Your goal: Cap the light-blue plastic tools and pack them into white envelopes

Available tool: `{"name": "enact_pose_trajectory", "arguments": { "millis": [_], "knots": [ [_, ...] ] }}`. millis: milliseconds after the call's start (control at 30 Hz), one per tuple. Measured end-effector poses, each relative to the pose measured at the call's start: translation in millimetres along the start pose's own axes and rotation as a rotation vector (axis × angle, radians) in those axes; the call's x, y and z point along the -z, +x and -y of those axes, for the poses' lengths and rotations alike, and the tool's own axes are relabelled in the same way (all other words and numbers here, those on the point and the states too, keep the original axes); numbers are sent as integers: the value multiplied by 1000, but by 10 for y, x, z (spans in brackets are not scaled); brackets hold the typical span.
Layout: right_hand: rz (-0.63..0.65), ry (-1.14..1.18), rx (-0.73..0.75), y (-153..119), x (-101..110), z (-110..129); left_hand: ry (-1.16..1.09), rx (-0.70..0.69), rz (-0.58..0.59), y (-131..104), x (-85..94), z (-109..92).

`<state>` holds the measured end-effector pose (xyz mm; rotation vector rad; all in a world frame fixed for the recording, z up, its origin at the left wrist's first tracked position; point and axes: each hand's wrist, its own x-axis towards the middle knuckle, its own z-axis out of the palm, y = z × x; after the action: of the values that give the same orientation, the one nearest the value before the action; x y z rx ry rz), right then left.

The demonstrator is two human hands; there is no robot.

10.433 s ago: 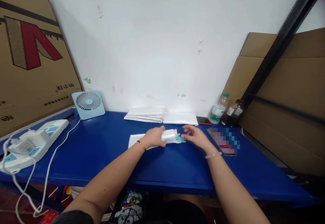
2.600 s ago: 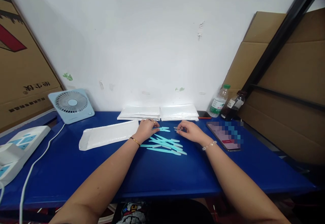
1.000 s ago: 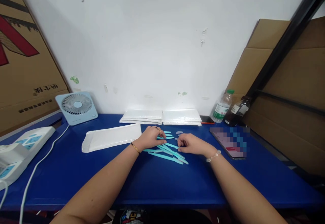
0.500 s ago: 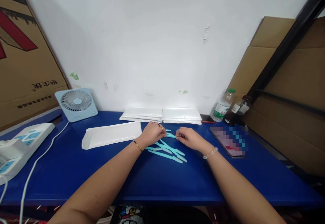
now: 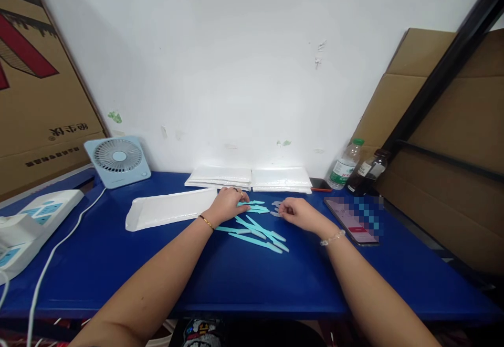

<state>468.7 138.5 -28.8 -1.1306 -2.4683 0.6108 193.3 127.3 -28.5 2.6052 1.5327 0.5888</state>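
Observation:
Fingers of my left hand (image 5: 230, 204) are closed on the left ends of a few turquoise sticks (image 5: 258, 209), whose notched ends point right. To their right, my right hand (image 5: 296, 213) has its fingers curled together beside small translucent caps (image 5: 276, 208); it seems to pinch at least one. Nearer the front, several turquoise sticks with pale capped ends (image 5: 255, 239) lie crossed on the blue table (image 5: 252, 284). A long white padded envelope (image 5: 169, 209) lies left of my left hand.
Two stacks of white envelopes (image 5: 218, 176) (image 5: 281, 179) stand by the wall. A blue fan (image 5: 118, 162) and white power strip (image 5: 51, 216) are at left. At right are a phone (image 5: 354, 221), a green-capped bottle (image 5: 345, 166) and a dark bottle (image 5: 368, 172).
My hands have moved apart, the left one leftward with the sticks and the right one slightly rightward. Translucent caps now show by the right fingers, separate from the turquoise sticks.

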Motion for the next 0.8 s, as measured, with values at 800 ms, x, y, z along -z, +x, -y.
{"name": "enact_pose_trajectory", "arguments": {
  "millis": [800],
  "knots": [
    [67,18,-5,-33,-50,153,-79,-113,106,-20,32,-215]
  ]
}}
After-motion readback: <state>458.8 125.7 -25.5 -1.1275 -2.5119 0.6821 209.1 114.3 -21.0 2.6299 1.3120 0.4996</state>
